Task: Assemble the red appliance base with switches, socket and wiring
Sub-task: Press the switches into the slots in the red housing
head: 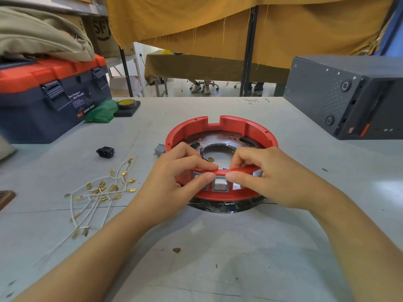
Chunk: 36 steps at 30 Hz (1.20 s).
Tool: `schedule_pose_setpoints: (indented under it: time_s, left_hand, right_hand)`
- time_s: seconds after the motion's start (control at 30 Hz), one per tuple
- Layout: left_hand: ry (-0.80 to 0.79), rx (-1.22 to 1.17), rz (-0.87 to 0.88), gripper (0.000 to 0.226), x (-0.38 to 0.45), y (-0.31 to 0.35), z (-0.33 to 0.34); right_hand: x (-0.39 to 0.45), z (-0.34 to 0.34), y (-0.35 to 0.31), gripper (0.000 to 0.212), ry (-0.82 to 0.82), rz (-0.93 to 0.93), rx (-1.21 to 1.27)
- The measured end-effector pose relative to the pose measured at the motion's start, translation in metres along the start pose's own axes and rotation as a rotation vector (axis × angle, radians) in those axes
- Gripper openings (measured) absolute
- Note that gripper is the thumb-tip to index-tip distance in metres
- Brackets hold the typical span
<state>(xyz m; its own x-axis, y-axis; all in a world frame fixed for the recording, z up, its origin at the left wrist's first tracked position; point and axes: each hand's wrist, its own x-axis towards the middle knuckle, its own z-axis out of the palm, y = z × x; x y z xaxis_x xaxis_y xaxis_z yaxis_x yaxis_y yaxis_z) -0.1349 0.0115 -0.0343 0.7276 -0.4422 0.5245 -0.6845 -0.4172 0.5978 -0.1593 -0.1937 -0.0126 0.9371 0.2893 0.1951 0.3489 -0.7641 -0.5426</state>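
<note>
The red appliance base (221, 129) is seen standing near the middle of the grey table (218, 247), its near wall gripped from both sides. The left hand (174, 179) is curled over the rim, thumb pressed on the outer face and fingers hooked inside; the right hand (261, 177) is placed the same way. Between the two thumbs a white switch (220, 185) is seated in the wall. To the left, a black socket (105, 151) and a loose bundle of white wires (102, 192) with brass terminals are laid on the table, well apart from the base. A small grey part (159, 149) is seen just beside the base's left wall. A toolbox (52, 99) is set at far left.
</note>
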Motion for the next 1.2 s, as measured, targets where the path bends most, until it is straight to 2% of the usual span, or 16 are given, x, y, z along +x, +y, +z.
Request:
schedule_pose_setpoints:
  time_s: [0.2,0.43,0.53,0.63,0.7,0.8,1.0,1.1,1.2]
  left_hand:
    - [0.025,0.071,0.033,0.013,0.0,0.003,0.003]
    - [0.036,0.157,0.095,0.02,0.0,-0.002,-0.002]
    - [0.155,0.122,0.077,0.024,0.001,-0.012,-0.012]
    - [0.36,0.124,-0.085,0.016,0.009,-0.029,-0.021]
    - [0.396,0.136,-0.283,0.022,0.015,-0.043,-0.025]
    - [0.219,0.199,-0.462,0.029,0.02,-0.062,-0.026]
    - [-0.14,0.41,-0.588,0.044,0.041,-0.082,-0.039]
    - [-0.261,0.472,-0.605,0.051,0.054,-0.087,-0.036]
    - [-0.3,0.514,-0.546,0.046,0.061,-0.09,-0.028]
  right_hand:
    - [-0.001,0.002,-0.001,0.028,0.025,-0.054,-0.057]
    - [-0.002,0.0,0.003,0.026,0.035,-0.044,-0.04]
    - [-0.003,-0.003,0.005,0.027,0.036,-0.033,-0.032]
    - [-0.002,-0.005,0.008,0.016,0.034,-0.007,-0.03]
    - [-0.001,-0.005,0.008,0.019,0.037,0.015,-0.025]
    - [0.001,-0.003,0.008,0.024,0.055,0.03,-0.059]
    - [0.002,0.0,0.007,0.019,0.052,0.062,-0.125]
    - [0.001,-0.001,0.005,0.025,0.048,0.092,-0.111]
    - [0.002,0.0,0.003,0.026,0.07,0.103,-0.11]
